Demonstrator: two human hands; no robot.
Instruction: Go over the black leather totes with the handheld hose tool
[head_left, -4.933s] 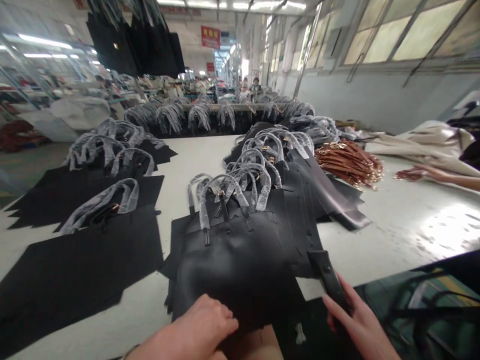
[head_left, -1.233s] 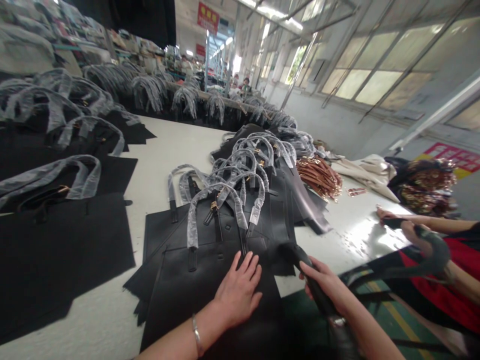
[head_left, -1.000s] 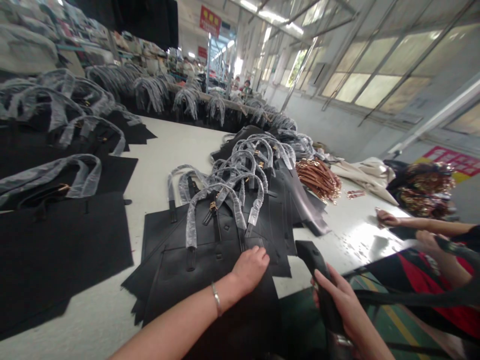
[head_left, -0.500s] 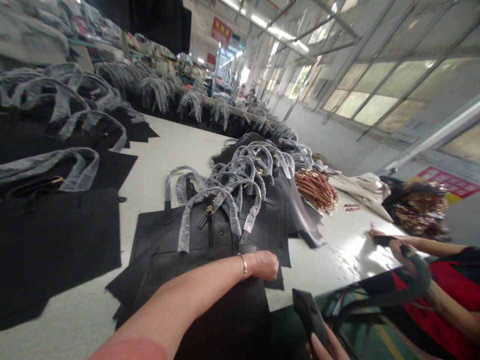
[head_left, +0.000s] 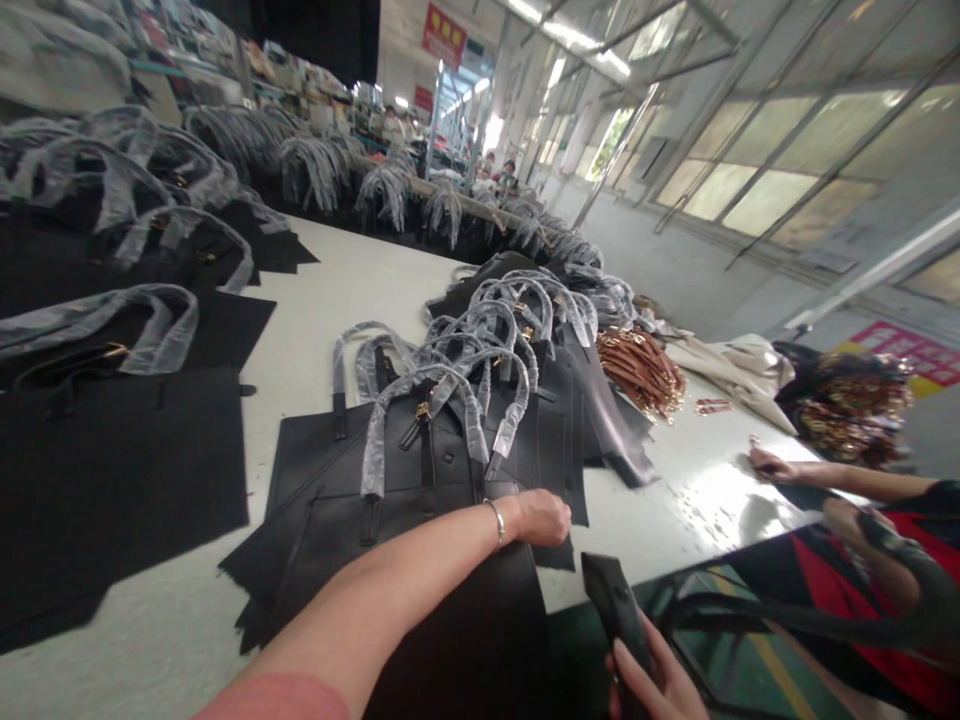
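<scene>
My left hand point(head_left: 544, 517), with a silver bangle at the wrist, is closed over the right edge of the top black bag panel point(head_left: 337, 525). Its fingertips face away, so what they hold is hidden. My right hand point(head_left: 652, 675) grips a long, flat black object point(head_left: 611, 590) just off the table's front edge; its exact kind is unclear. Below my left forearm the panels lie in an uneven stack. Plastic-wrapped handles point(head_left: 379, 440) arch up from the stack, and a small gold-coloured clasp point(head_left: 423, 411) hangs between them.
More black bag panels point(head_left: 120, 490) lie at left. Farther right are brown straps point(head_left: 641, 372) with gold-coloured ends and beige fabric point(head_left: 731, 362). A co-worker's hand point(head_left: 772, 465) rests on the white table point(head_left: 352, 262) at right, near a dark chair frame point(head_left: 690, 610).
My left hand has shifted slightly right and up in the picture. The black object in my right hand sits a little higher. The co-worker's nearer arm has moved right.
</scene>
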